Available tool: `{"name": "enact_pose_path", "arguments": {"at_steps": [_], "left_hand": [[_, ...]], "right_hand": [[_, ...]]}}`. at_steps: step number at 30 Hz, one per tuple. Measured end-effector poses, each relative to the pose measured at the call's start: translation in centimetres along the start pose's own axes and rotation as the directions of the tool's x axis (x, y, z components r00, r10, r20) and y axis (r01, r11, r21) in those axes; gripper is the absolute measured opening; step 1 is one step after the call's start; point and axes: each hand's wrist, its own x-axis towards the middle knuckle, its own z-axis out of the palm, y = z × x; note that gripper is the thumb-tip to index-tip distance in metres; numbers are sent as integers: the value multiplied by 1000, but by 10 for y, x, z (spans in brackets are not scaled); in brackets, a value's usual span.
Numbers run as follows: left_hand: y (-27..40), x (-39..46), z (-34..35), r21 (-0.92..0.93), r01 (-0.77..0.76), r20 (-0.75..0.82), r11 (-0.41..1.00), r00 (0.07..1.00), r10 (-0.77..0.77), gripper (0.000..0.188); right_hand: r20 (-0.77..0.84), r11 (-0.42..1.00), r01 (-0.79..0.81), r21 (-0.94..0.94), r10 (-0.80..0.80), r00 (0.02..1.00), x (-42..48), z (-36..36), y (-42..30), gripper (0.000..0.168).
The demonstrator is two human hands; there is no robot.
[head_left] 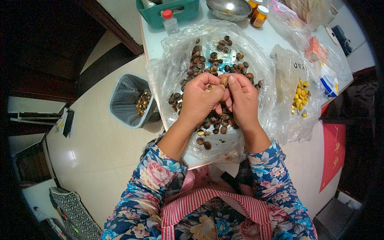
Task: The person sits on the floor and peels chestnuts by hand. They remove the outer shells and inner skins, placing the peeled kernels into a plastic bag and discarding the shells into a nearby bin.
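Both hands meet over a spread clear plastic bag (261, 114) on the table. My left hand (198, 99) and my right hand (244, 100) pinch one brown chestnut (224, 80) between their fingertips. Pale bits of shell (209, 88) show in the curl of my left hand. Around and below the hands lie many dark, unpeeled chestnuts (207, 145) on the plastic, some partly hidden by my fingers. To the right, a second plastic bag (282, 75) holds yellow peeled chestnuts (301, 95).
Left of the table stands a lined waste bin (115, 102) with shell scraps (143, 103). Along the far side are a green basket (186, 13), a red-capped bottle (171, 23), a metal bowl (229, 9) and brown jars (259, 17). A blue-and-white packet (328, 80) lies at right.
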Motion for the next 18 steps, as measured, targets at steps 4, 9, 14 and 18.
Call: {"name": "enact_pose_path", "arguments": {"at_steps": [4, 9, 14, 18], "left_hand": [[-1, -2, 4, -76, -39, -19, 996, 999, 38, 8], [-5, -2, 9, -135, -69, -85, 988, 995, 58, 9], [-9, -4, 13, -142, -100, -130, 985, 988, 81, 9], [-12, -4, 16, -56, -164, -168, 985, 974, 152, 9]], "right_hand": [[-29, 999, 31, 21, -30, 999, -3, 2, 2, 23], [-85, 995, 84, 58, -79, 993, -3, 9, 10, 22], [-93, 988, 117, 98, -108, 990, -5, 13, 12, 23], [-118, 982, 163, 97, -151, 981, -8, 16, 11, 23]]}}
